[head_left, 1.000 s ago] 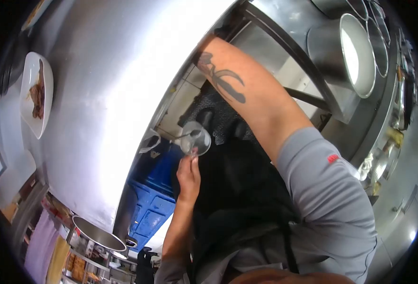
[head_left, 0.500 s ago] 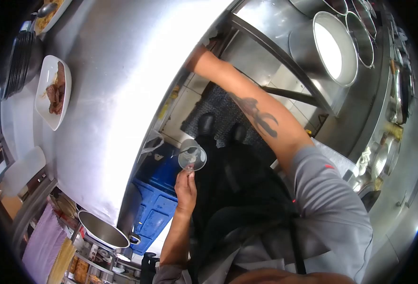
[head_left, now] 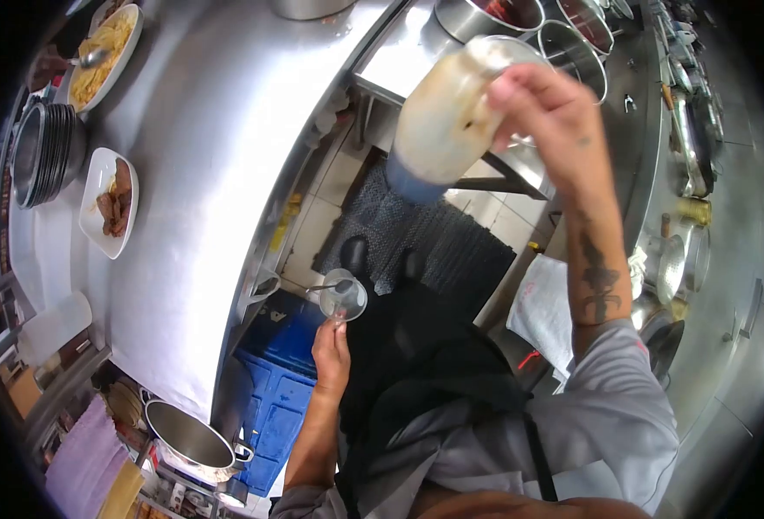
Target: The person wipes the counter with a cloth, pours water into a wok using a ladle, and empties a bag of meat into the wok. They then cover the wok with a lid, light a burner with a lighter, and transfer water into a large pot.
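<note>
My left hand [head_left: 332, 353], low in front of the black apron, pinches a small clear plastic cup [head_left: 347, 304] by its side. A thin spoon [head_left: 326, 286] leans in the cup, its handle over the rim. My right hand [head_left: 548, 112] is raised over the floor gap between the worktops, fingers closed around the upper end of a large translucent plastic jar [head_left: 441, 121]. Cream and brown smears coat the jar's wall, and a darker band shows at its lower end. The jar hangs tilted and slightly blurred; its contents are not clear.
A steel worktop [head_left: 191, 199] on the left bears a white dish of meat slices [head_left: 115, 206], a dish of yellow food [head_left: 105, 65] and stacked black bowls [head_left: 49, 156]. Steel pots [head_left: 572, 60] stand at upper right. Blue bins [head_left: 274, 398] and a dark mat [head_left: 408, 233] are below.
My right hand has come out from under the left worktop and swung up to the right, now with the jar in it. My left hand still holds the cup, shifted slightly left.
</note>
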`<state>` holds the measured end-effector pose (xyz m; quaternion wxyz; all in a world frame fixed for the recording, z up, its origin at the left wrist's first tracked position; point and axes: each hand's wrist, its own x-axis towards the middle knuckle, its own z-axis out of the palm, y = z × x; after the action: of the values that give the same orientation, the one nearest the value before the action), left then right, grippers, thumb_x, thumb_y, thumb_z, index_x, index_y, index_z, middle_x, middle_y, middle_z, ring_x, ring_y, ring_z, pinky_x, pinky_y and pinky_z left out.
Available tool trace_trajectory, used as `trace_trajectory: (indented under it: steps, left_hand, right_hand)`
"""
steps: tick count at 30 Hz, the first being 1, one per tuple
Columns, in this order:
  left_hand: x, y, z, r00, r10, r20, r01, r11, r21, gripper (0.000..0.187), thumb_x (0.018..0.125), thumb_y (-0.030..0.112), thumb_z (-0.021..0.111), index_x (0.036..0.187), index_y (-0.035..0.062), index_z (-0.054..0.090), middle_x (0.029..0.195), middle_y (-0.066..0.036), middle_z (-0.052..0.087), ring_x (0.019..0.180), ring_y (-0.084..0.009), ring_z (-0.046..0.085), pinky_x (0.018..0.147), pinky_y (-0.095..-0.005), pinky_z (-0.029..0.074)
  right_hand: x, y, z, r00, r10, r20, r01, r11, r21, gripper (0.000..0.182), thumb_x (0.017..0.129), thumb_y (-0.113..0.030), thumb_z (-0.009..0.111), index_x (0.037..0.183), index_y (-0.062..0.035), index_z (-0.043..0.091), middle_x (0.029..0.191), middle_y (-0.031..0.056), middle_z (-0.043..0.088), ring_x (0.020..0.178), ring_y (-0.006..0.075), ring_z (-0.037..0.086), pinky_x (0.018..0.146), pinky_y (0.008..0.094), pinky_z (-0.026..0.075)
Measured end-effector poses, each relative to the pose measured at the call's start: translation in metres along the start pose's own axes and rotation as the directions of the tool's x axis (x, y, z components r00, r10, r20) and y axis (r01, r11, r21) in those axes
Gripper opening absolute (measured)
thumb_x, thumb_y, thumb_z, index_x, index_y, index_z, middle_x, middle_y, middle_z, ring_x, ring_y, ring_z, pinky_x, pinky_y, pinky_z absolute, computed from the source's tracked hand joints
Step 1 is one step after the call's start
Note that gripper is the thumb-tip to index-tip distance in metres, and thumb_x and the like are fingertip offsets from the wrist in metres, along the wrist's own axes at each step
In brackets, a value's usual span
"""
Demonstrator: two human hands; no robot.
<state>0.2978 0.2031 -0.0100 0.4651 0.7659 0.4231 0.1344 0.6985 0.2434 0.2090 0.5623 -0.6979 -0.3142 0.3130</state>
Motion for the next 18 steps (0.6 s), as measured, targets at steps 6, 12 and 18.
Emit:
trace_trajectory:
  steps: [6,12,18]
  left_hand:
    - [-0.006,0.002,0.002,1.000,-0.021,-0.008,0.021,1.000,-0.004,0.018,0.091,0.004,0.054,0.107,-0.0019,0.060,0.099,-0.020,0.063,0.091,-0.0357,0.060,0.079,-0.0398,0.048]
    - [-0.012,-0.007,0.002,0.999,-0.024,-0.026,0.024,1.000,0.013,0.016,0.092,0.005,0.053,0.104,-0.0026,0.059,0.099,-0.020,0.063,0.091,-0.0339,0.061,0.080,-0.0379,0.048]
    - [-0.017,-0.013,0.001,0.997,-0.069,-0.033,0.070,0.997,0.013,0.017,0.093,0.005,0.051,0.104,-0.0029,0.060,0.101,-0.016,0.064,0.092,-0.0260,0.063,0.083,-0.0323,0.048]
  right_hand:
    - [0.072,-0.019,-0.036,0.939,-0.257,-0.229,0.245,0.966,-0.080,0.015,0.089,-0.015,0.063,0.088,0.0001,0.064,0.068,0.0040,0.063,0.057,0.0108,0.059,0.052,0.0207,0.047]
    - [0.157,0.044,-0.030,0.939,-0.258,-0.226,0.210,0.953,-0.218,0.017,0.089,-0.013,0.061,0.081,0.0009,0.063,0.063,0.0038,0.061,0.052,0.0103,0.056,0.048,0.0236,0.045]
    - [0.116,0.046,-0.019,0.808,-0.565,-0.167,0.355,0.694,-0.626,0.016,0.086,-0.015,0.063,0.086,0.0010,0.064,0.071,0.0064,0.064,0.056,0.0126,0.058,0.053,0.0260,0.046]
